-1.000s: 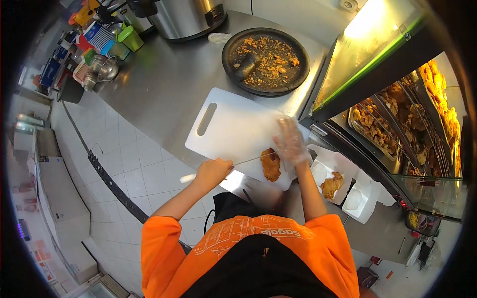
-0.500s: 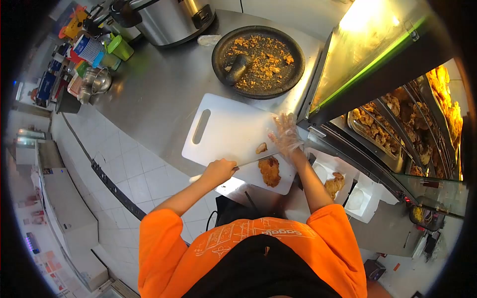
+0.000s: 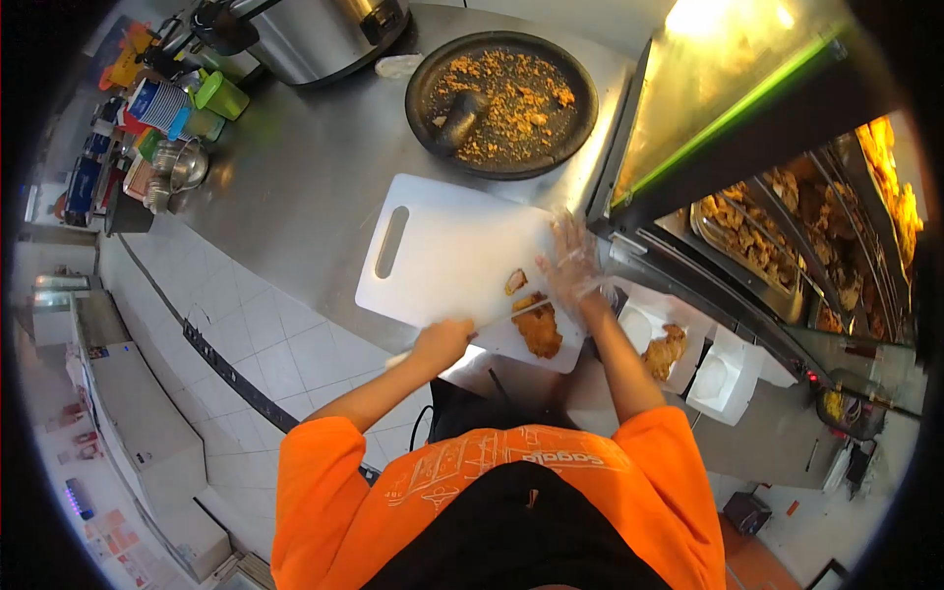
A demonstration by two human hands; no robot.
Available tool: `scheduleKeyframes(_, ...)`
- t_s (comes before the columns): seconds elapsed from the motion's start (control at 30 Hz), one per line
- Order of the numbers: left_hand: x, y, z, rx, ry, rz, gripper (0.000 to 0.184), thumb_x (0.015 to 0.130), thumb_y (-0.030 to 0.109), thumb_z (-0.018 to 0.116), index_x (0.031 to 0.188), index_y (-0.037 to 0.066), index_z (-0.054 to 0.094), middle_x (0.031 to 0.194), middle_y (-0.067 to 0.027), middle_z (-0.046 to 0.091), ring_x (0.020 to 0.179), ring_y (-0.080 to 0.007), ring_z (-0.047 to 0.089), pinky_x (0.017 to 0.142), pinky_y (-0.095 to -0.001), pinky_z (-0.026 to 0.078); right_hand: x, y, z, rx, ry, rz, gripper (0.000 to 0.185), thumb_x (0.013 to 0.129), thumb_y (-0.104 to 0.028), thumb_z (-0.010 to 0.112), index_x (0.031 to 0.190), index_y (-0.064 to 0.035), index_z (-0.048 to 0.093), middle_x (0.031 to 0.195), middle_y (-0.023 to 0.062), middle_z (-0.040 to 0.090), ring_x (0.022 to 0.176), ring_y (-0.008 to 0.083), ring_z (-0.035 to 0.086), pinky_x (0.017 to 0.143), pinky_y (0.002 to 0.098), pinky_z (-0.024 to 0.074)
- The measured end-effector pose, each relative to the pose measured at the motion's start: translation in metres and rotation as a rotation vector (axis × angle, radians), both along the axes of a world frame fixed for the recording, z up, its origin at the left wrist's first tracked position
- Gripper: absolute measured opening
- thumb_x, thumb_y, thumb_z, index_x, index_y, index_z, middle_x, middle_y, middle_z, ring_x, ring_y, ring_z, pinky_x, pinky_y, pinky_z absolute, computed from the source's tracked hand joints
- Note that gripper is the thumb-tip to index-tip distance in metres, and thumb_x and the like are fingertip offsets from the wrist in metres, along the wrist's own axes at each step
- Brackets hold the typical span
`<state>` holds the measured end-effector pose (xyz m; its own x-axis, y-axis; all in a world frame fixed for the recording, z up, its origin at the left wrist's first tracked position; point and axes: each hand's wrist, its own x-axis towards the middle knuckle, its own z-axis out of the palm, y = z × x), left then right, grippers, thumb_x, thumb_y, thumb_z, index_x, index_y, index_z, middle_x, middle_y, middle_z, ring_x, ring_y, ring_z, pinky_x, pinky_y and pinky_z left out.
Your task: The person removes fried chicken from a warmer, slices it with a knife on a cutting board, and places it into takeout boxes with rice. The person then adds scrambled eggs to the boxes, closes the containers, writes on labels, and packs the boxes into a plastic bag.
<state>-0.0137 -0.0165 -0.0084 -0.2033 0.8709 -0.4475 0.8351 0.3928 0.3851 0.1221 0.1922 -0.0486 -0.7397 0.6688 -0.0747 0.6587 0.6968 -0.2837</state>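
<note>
My left hand (image 3: 444, 344) is closed round the handle of a knife (image 3: 501, 320). Its blade runs to the right across a piece of fried chicken (image 3: 540, 332) on a white cutting board (image 3: 442, 246). A small cut slice of chicken (image 3: 515, 281) lies just beyond the blade. My right hand (image 3: 572, 264), in a clear plastic glove, rests at the board's right edge with fingers spread. It is beside the chicken, near the blade's tip; whether it touches the blade I cannot tell.
Behind the board stands a dark stone mortar (image 3: 501, 162) with crumbs and a pestle (image 3: 460, 120). A lit display case (image 3: 728, 147) with fried chicken borders the right side. Right of my arm lies an open white box (image 3: 641, 323) holding chicken (image 3: 665, 351). A steel cooker (image 3: 320, 39) stands back left.
The knife blade has moved onto the larger chicken piece, marking off another strip. My right hand has shifted slightly, and the small slice has turned. The whole view has moved a little.
</note>
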Motion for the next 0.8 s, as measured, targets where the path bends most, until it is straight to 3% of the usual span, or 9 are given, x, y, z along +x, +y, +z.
scheduleKeyframes(0.1,-0.007,0.006,0.052,-0.018,0.011,-0.031,0.02,0.078,0.026,0.05,0.079,0.007,0.056,0.065,-0.018,0.057,0.062,-0.0374,0.056,0.055,-0.0452,0.045,0.002,-0.001,0.019,-0.286,0.162,-0.051,0.065,0.08,-0.043,0.041,0.131,-0.0086,0.021,0.138,0.0145,0.007,0.127,0.0302,0.002,0.102,0.0453,0.0061)
scheduleKeyframes(0.2,0.0,-0.004,0.088,-0.078,0.042,-0.042,0.019,0.078,0.024,0.049,0.081,0.008,0.058,0.065,-0.0192,0.057,0.062,-0.0369,0.056,0.055,-0.0457,0.045,0.004,-0.011,0.026,-0.296,0.104,0.001,0.065,0.08,-0.043,0.041,0.131,-0.0083,0.02,0.138,0.0144,0.006,0.127,0.0304,0.004,0.102,0.0437,0.0061)
scheduleKeyframes(0.4,0.015,-0.025,-0.011,-0.067,0.014,0.004,0.02,0.077,0.027,0.052,0.079,0.007,0.056,0.064,-0.0191,0.056,0.062,-0.0368,0.056,0.055,-0.0458,0.045,0.008,-0.025,0.021,-0.157,-0.144,0.004,0.069,0.078,-0.045,0.042,0.131,-0.0082,0.018,0.138,0.0139,0.006,0.128,0.0286,0.005,0.102,0.0428,0.004)
scheduleKeyframes(0.5,0.021,-0.019,-0.027,-0.001,-0.009,-0.001,0.023,0.076,0.029,0.053,0.079,0.007,0.055,0.065,-0.0194,0.056,0.062,-0.0369,0.056,0.055,-0.0457,0.045,0.015,-0.011,0.01,-0.13,-0.033,-0.054,0.069,0.078,-0.045,0.042,0.131,-0.0082,0.018,0.138,0.014,0.006,0.128,0.0285,0.005,0.102,0.0435,0.0039)
scheduleKeyframes(0.53,0.02,-0.005,0.0,-0.076,-0.014,0.002,0.023,0.076,0.029,0.053,0.08,0.006,0.055,0.065,-0.0197,0.056,0.062,-0.037,0.056,0.055,-0.0455,0.045,0.018,-0.005,0.008,-0.101,0.002,0.041,0.068,0.079,-0.045,0.041,0.131,-0.0063,0.018,0.137,0.0149,0.009,0.127,0.0289,0.006,0.102,0.0431,0.0048)
scheduleKeyframes(0.63,0.015,0.004,0.066,-0.066,-0.015,-0.076,0.019,0.079,0.023,0.049,0.078,0.006,0.057,0.066,-0.0169,0.057,0.063,-0.0351,0.057,0.054,-0.0438,0.046,0.022,-0.006,0.01,-0.438,0.163,-0.077,0.066,0.081,-0.044,0.038,0.13,-0.0049,0.019,0.136,0.0168,0.012,0.127,0.0313,0.007,0.102,0.0427,0.0053)
scheduleKeyframes(0.7,0.013,0.0,0.1,-0.074,0.025,-0.135,0.017,0.078,0.021,0.049,0.079,0.006,0.058,0.066,-0.0172,0.057,0.063,-0.034,0.057,0.054,-0.0431,0.046,0.032,-0.02,0.024,-0.389,0.173,-0.049,0.064,0.082,-0.043,0.037,0.13,-0.0041,0.019,0.136,0.0181,0.013,0.126,0.0328,0.007,0.102,0.0424,0.0052)
scheduleKeyframes(0.8,0.004,-0.003,0.089,-0.083,0.11,-0.229,0.015,0.077,0.021,0.049,0.078,0.008,0.057,0.066,-0.0165,0.058,0.063,-0.0327,0.058,0.054,-0.0428,0.046,0.042,-0.047,0.008,-0.313,0.156,-0.101,0.063,0.082,-0.041,0.037,0.13,-0.0035,0.019,0.135,0.0191,0.013,0.126,0.0345,0.006,0.102,0.0426,0.0052)
